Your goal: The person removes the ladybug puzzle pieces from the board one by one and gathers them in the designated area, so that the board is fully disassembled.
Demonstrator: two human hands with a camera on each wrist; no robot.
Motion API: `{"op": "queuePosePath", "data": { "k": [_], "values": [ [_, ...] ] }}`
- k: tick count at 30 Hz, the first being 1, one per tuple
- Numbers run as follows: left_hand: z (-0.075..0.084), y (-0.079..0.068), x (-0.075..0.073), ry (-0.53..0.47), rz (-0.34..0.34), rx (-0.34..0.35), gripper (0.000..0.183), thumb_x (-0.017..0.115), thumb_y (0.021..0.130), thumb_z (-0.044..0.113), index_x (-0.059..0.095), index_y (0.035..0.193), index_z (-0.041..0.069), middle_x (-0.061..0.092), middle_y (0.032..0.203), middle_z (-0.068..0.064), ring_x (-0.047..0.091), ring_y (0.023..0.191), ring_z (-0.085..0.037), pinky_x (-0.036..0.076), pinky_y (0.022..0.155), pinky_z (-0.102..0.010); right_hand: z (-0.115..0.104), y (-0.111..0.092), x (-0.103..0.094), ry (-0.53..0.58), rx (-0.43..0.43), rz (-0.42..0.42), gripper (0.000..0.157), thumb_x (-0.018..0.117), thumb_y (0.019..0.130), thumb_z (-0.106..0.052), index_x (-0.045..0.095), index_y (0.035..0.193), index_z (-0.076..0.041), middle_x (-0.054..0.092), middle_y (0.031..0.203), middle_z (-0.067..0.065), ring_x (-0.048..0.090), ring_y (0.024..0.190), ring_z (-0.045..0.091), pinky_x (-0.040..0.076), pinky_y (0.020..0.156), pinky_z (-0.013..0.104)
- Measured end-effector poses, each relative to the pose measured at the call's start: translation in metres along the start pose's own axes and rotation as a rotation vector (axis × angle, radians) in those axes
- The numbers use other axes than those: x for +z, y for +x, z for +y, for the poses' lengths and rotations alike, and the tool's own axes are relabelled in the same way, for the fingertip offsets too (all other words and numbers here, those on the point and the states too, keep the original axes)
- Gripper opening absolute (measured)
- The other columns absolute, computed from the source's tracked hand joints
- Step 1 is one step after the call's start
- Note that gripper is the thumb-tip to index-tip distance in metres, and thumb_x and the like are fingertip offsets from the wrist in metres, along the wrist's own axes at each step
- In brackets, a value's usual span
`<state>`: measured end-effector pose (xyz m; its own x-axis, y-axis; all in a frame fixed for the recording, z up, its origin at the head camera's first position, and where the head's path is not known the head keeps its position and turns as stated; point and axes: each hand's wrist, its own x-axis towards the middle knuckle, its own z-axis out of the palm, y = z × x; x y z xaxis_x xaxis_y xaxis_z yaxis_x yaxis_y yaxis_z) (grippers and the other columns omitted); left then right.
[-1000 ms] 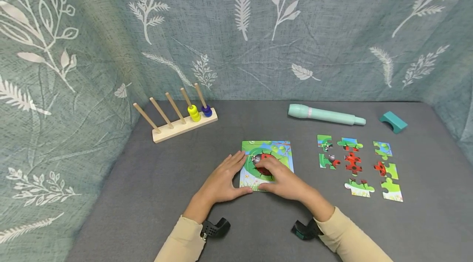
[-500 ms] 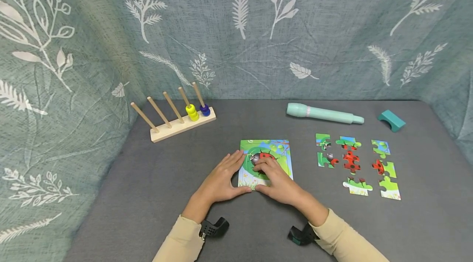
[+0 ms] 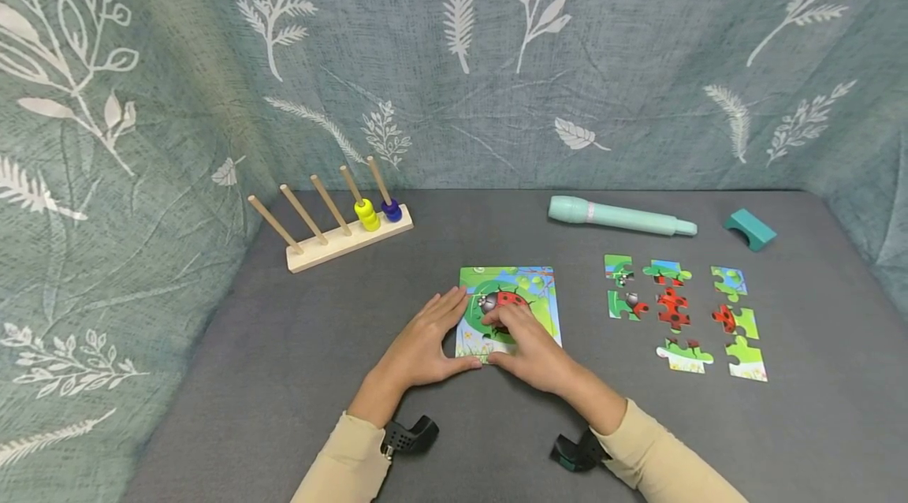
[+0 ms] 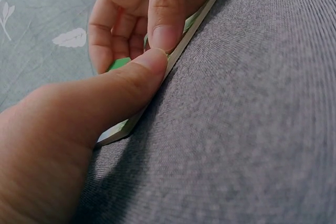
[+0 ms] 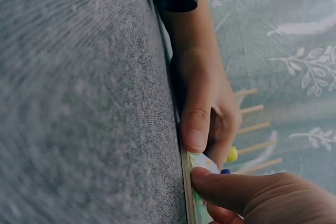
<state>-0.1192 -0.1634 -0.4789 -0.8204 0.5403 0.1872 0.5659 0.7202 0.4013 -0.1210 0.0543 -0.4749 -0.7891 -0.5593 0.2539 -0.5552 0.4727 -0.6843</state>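
Observation:
A square ladybug puzzle board (image 3: 542, 294) lies in front of me. Along its left edge stretch the fingers of my left hand (image 3: 429, 341), with the thumb laid on the near edge. My right hand (image 3: 535, 349) is over the lower right of the picture; its fingers bend above the ladybug and its thumb presses the near edge. In the left wrist view the left thumb (image 4: 118, 93) and the right thumb (image 4: 165, 19) nearly meet at the board's rim. The right wrist view shows both thumbs on that rim too. Part of the picture is hidden under the right hand.
Several loose puzzle pieces (image 3: 672, 310) lie spread out to the right. Behind them are a mint-green tube-shaped object (image 3: 624, 217) and a teal arch block (image 3: 750, 229). A wooden peg stand (image 3: 347, 240) with yellow and blue beads stands at the back left, before a curtain (image 3: 397, 30).
My right hand has shifted slightly to the left over the board, its fingers bending a little more. The left hand stays in place. The head view has shifted slightly.

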Motion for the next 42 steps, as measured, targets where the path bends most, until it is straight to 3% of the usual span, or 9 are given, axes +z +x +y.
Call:
{"op": "queuePosePath", "data": {
  "k": [19,29,42],
  "values": [
    [-0.001,0.000,-0.001,0.002,0.007,0.002,0.094,0.075,0.074,0.051,0.038,0.143,-0.001,0.037,0.150,-0.016,0.033,0.140,-0.026,0.026,0.118,-0.043,-0.001,0.001,-0.003,0.021,0.054,0.032,0.042,0.079,0.075,-0.009,0.059,0.112,-0.006,0.060,0.101,0.004,0.055,0.095,0.018,0.052,0.081,0.030],
    [0.000,0.000,0.000,-0.002,0.003,-0.006,0.094,0.074,0.074,0.051,0.039,0.143,-0.001,0.036,0.151,-0.015,0.033,0.140,-0.028,0.026,0.118,-0.042,0.010,-0.007,-0.037,-0.014,0.081,0.106,0.041,0.078,0.078,-0.013,0.063,0.116,-0.008,0.064,0.106,0.004,0.057,0.097,0.019,0.051,0.080,0.036],
    [0.000,-0.001,0.002,-0.017,0.002,-0.018,0.094,0.075,0.074,0.050,0.038,0.144,-0.001,0.035,0.151,-0.014,0.031,0.141,-0.027,0.025,0.119,-0.041,0.035,-0.052,-0.076,-0.083,0.148,0.135,0.044,0.077,0.079,-0.015,0.061,0.120,-0.009,0.063,0.111,0.003,0.058,0.104,0.020,0.051,0.084,0.042]
  ]
}}
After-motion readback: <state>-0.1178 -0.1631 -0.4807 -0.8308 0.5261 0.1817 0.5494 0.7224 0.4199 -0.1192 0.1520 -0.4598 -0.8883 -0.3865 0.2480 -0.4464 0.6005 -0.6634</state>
